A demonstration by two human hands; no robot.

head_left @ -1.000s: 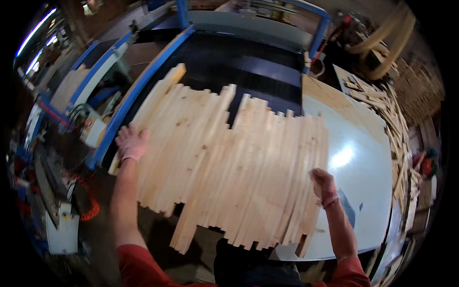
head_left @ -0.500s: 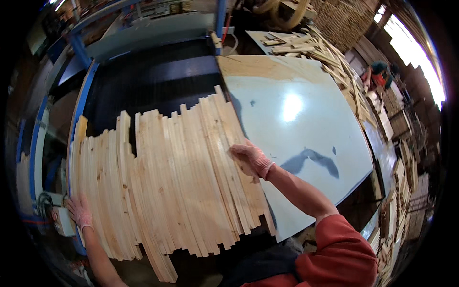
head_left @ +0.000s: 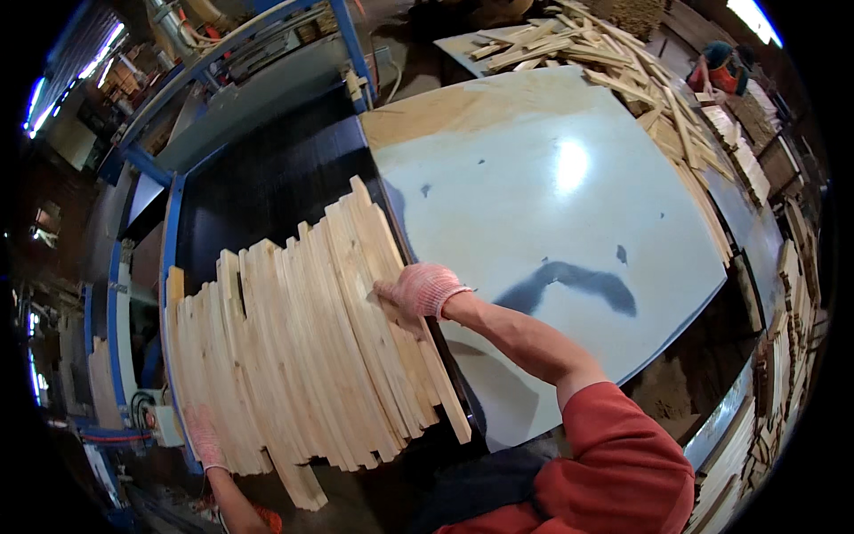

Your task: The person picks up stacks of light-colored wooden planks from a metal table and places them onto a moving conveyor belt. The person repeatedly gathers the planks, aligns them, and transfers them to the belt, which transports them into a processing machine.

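Note:
A row of pale wooden strips (head_left: 302,356) lies side by side on a dark machine bed (head_left: 267,178), their ends uneven. One strip (head_left: 299,485) juts out toward me at the near side. My right hand (head_left: 427,289), in a pinkish knit glove, grips the row's right edge, fingers bent over the outer strips. The outermost strip (head_left: 450,396) stands slightly apart at its near end. At the near left corner my left hand (head_left: 207,442), gloved alike, lies flat along the row's side with fingers stretched out; they look slightly blurred.
A pale metal-topped table (head_left: 534,214) adjoins the bed on the right. Loose wooden pieces (head_left: 614,53) are heaped beyond it. A blue machine frame (head_left: 169,222) borders the left side. Another person (head_left: 721,69) works at the far right. Stacked wood (head_left: 774,329) lines the right.
The strips sit closer together, the row now narrower. My right hand has moved left against its edge. My view has shifted, and more of the left surroundings shows.

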